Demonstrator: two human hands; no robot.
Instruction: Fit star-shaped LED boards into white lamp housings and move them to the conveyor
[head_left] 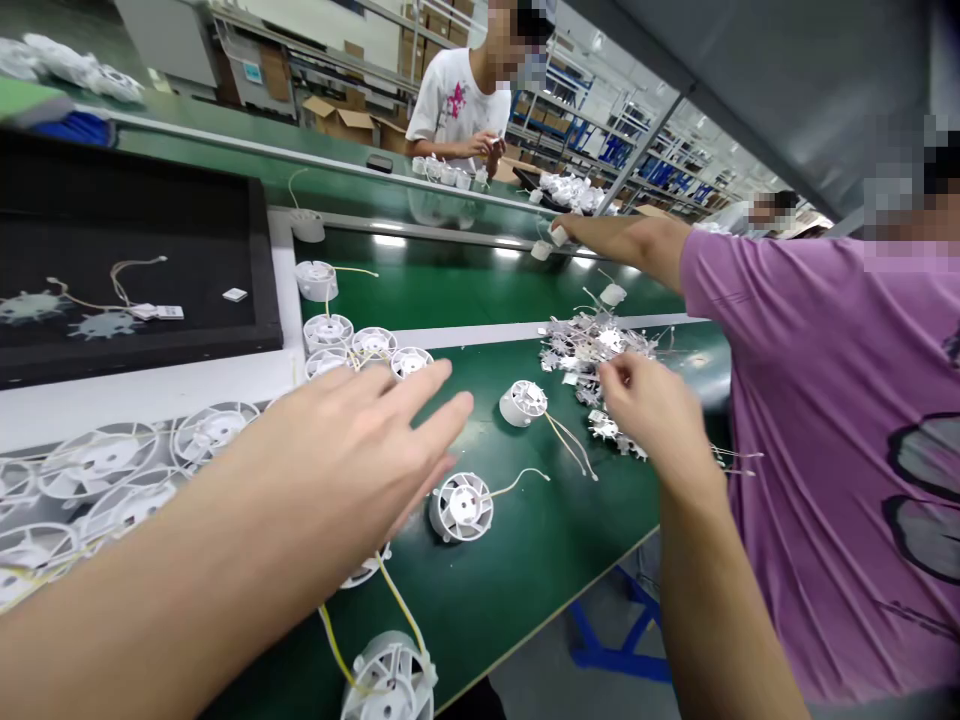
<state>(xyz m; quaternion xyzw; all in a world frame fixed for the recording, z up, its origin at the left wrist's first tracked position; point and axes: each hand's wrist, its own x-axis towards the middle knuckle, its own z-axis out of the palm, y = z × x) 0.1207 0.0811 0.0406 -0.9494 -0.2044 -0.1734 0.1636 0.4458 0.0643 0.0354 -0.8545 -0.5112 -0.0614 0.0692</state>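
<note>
My left hand [382,430] hangs open with spread fingers over the green bench top [480,290], just short of a row of white plastic fan housings [373,345]. Another housing [461,507] with a thin wire lies below my fingertips, and one more [523,402] sits between my hands. My right hand [637,400] is at the edge of a tangled pile of star-shaped metal pieces [592,345]. Its fingertips are hidden, so I cannot tell if it holds one. More housings [97,460] lie stacked at the lower left.
A co-worker in a purple T-shirt [840,430] stands at my right, and their hand [559,232] reaches across the bench. A black tray [266,280] stands at the left. Beyond, a person in a white T-shirt [450,110] works at another bench, before shelves of cardboard boxes [337,120].
</note>
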